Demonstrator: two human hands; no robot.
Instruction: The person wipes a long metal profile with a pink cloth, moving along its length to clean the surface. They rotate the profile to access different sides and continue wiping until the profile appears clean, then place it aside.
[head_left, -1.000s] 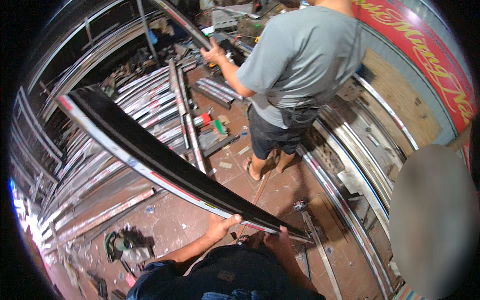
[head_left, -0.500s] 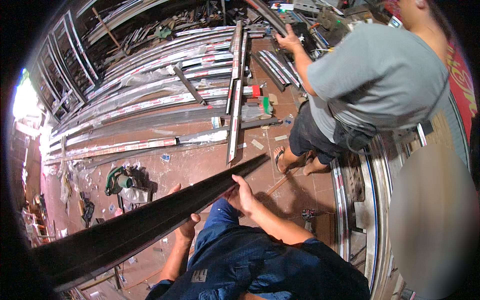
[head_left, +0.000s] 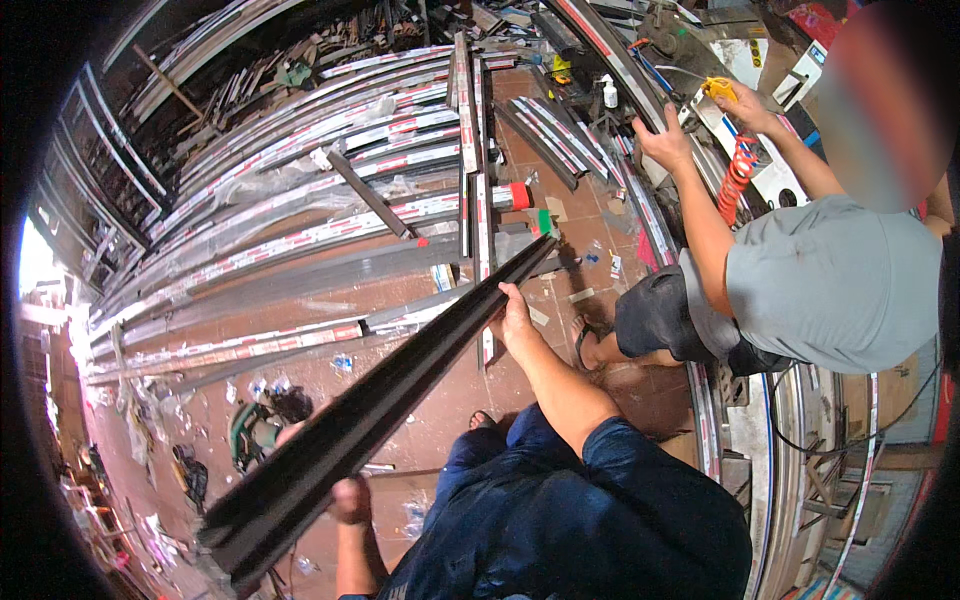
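1. A green tool (head_left: 245, 440) lay on the floor (head_left: 420, 400) at the far left, with scraps near it.
2. The left hand (head_left: 350, 497) was wrapped around the low end of the long dark bar (head_left: 400, 395), fingers closed on it.
3. The bar ran up and to the right, above the floor.
4. The right hand (head_left: 515, 318) was closed on the bar near its far tip.
5. Shiny metal strips (head_left: 330, 200) lay in piles just past that tip. I think the bar could bang into them if it swung.
6. Another person (head_left: 830, 285) stood close on the right. The bar's end could hit their leg.
7. There was little bare floor to step on.
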